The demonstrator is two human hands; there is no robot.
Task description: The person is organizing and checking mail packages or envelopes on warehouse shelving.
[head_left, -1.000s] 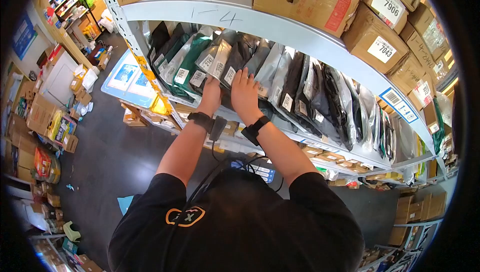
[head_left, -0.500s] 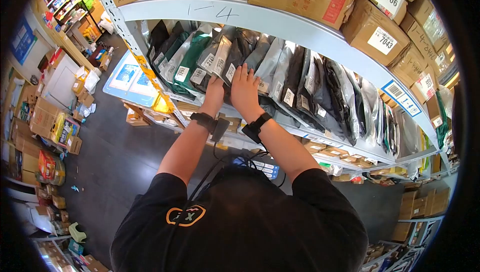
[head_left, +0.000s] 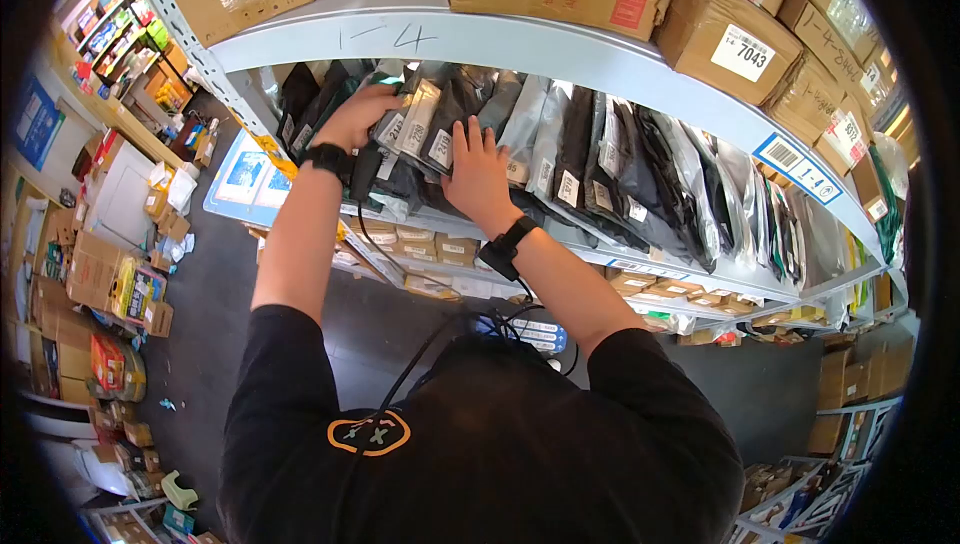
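In the head view, a row of plastic mailing bags stands upright on the shelf, mostly black and grey with white number labels. My left hand is among the bags at the row's left end, fingers stretched rightward along the top of a grey bag labelled 2143; its thumb is hidden. My right hand lies against the bag fronts with fingers spread, just right of a black bag. A grey bag is partly covered by its fingers. Both wrists wear black straps with small devices.
Above the row runs a white shelf beam marked 1-4, with taped cardboard boxes on top. A perforated upright stands at the left. Smaller boxes fill the lower shelf. A black cable hangs from my left wrist.
My left hand has moved left and up, from beside my right hand to the row's left end. My right hand stays on the bags. The view has shifted slightly.
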